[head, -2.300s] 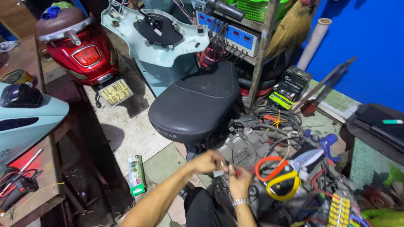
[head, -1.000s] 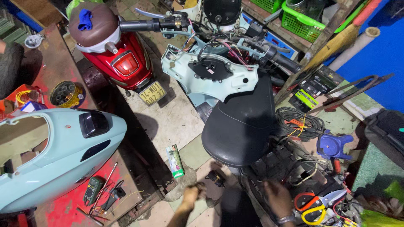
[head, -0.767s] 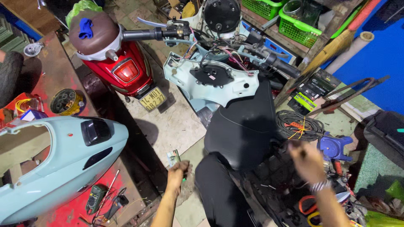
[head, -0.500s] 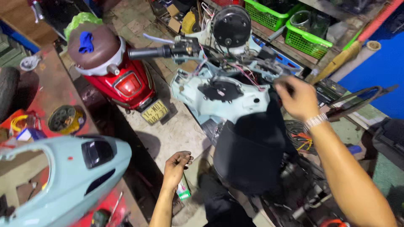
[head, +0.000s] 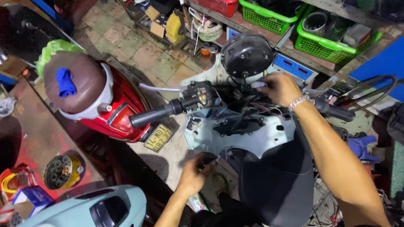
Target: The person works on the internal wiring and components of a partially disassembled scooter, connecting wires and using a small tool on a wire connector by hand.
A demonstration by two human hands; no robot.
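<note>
A stripped pale blue scooter (head: 252,134) stands in front of me, with its handlebar wiring bare and a round speedometer housing (head: 247,54) on top. My right hand (head: 278,89), with a metal bracelet at the wrist, rests closed on the wiring just under that housing. My left hand (head: 194,173) is low beside the scooter's lower panel edge, fingers curled; I cannot tell if it holds anything. The black left handlebar grip (head: 151,117) sticks out to the left. The black seat (head: 277,185) fills the lower right.
A red scooter (head: 105,105) with a brown seat and a blue cloth is parked to the left. A loose pale blue body panel (head: 90,208) lies at the bottom left. Green baskets (head: 328,31) sit on shelves behind. A small can (head: 198,202) stands on the floor.
The view swung up from the seat and floor to the handlebars. My right hand rose from the wires beside the seat to the handlebar wiring. My left hand stayed low near the can.
</note>
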